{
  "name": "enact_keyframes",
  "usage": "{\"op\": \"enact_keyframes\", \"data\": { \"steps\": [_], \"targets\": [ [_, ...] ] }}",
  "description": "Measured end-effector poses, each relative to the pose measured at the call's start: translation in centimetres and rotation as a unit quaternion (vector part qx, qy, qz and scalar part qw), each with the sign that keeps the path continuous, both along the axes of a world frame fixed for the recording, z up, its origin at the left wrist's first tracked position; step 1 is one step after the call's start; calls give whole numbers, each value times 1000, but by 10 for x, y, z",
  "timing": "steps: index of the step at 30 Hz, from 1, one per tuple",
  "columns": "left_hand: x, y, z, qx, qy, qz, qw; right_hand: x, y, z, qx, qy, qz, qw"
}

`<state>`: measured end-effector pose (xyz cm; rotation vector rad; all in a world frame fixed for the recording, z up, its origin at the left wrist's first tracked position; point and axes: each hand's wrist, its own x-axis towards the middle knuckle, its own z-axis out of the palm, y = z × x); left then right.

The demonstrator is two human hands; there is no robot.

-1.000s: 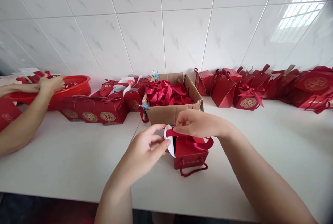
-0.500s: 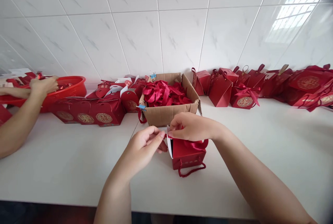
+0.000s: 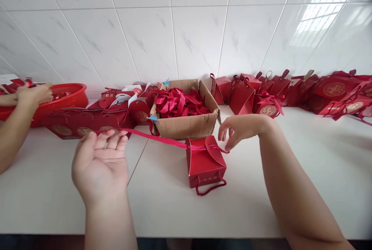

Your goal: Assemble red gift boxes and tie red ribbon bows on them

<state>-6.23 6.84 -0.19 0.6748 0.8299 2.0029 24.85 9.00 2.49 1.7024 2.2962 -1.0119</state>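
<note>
A small red gift box [image 3: 205, 165] stands on the white table, with a twisted red cord handle hanging at its near side. A pink-red ribbon [image 3: 159, 139] runs across the top of the box, through its flaps, and stretches out to the left. Its long end lies at the fingers of my left hand [image 3: 101, 161], which is palm up with the fingers curled round the ribbon. Right of the box, my right hand [image 3: 242, 130] pinches the short ribbon end between thumb and fingertips.
Behind the box sits a cardboard carton [image 3: 186, 126] of red ribbons. Red boxes [image 3: 84, 122] line the left, with a red basin [image 3: 69, 97] and another person's hands [image 3: 35, 94] beyond. More red boxes [image 3: 244, 95] stand along the wall at right.
My left hand has moved left and turned palm up, drawing the ribbon out. My right hand has moved right, off the box top. The flaps now lie folded over under the ribbon.
</note>
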Motion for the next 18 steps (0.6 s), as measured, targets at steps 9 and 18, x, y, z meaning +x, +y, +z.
{"op": "enact_keyframes", "data": {
  "steps": [9,18],
  "targets": [
    [4,0,-5,6,20,-25,999,-10,11,-10,-63,35,82,994],
    [19,10,-2,34,-96,65,993,11,-15,16,5,82,-42,996]
  ]
}}
